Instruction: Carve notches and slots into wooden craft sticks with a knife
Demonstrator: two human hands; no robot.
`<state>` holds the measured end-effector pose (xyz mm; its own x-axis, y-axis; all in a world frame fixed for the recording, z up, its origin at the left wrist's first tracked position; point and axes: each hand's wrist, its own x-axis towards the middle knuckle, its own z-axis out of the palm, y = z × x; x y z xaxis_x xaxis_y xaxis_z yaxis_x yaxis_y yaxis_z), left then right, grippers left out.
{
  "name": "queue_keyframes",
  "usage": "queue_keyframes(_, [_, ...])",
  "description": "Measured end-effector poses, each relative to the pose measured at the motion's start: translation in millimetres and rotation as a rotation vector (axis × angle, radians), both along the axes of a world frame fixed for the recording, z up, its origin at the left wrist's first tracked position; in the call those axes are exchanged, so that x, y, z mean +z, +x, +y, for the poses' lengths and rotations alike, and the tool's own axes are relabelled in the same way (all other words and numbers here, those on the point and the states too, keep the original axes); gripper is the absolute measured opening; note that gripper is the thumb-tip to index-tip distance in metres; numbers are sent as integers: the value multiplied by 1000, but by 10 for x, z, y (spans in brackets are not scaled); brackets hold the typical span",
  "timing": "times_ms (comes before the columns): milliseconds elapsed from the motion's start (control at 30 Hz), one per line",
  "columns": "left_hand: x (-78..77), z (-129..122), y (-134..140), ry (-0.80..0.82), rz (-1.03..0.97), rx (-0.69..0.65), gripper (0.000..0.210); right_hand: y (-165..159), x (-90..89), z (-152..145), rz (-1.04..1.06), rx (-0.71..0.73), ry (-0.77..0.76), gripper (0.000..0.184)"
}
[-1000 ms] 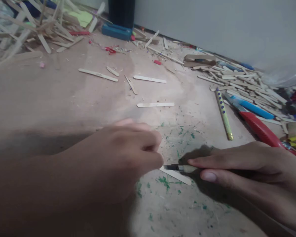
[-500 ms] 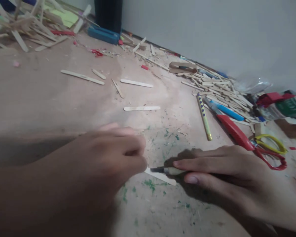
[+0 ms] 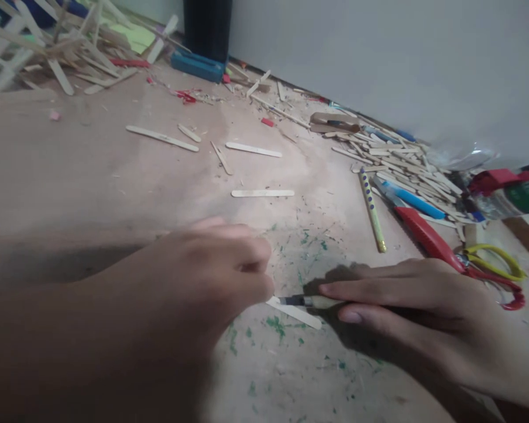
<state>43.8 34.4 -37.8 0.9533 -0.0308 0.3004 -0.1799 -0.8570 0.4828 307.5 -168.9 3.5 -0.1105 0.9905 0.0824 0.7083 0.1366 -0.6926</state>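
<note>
My left hand [image 3: 220, 270] is closed, its fingers pinching one end of a popsicle stick [image 3: 300, 315] that lies on the table. That end is hidden under the fingers. In my right hand [image 3: 405, 311] is a carving knife [image 3: 320, 302] with a pale wooden handle, a metal collar and a short dark blade. The blade touches or lies just over the stick, close beside my left fingertips. Past my hands, a loose popsicle stick [image 3: 263, 193] lies flat, and another stick [image 3: 253, 150] rests behind it.
To the right lie a dotted pencil [image 3: 372, 211], a red cutter knife [image 3: 427, 238], scissors [image 3: 489, 261] and a pile of popsicle sticks [image 3: 405, 158]. A stick structure [image 3: 57, 53] stands at the back left. A blue block [image 3: 197, 66] sits near the wall [image 3: 379, 53].
The whole view has shifted, so everything sits slightly further right. Both hands keep their holds on the stick and the carving knife, with little movement between them.
</note>
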Motion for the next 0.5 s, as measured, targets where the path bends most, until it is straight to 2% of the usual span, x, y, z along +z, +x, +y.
queue_keyframes(267, [35,-11,-37,37,8,0,42,29,-5,-81,-120,30,39,29])
queue_keyframes(400, [30,-17,-49,39,31,2,42,32,-46,-121,-126,109,52,56])
queue_keyframes(500, [32,-49,-3,39,53,37,32,15,-62,-159,-154,119,56,60])
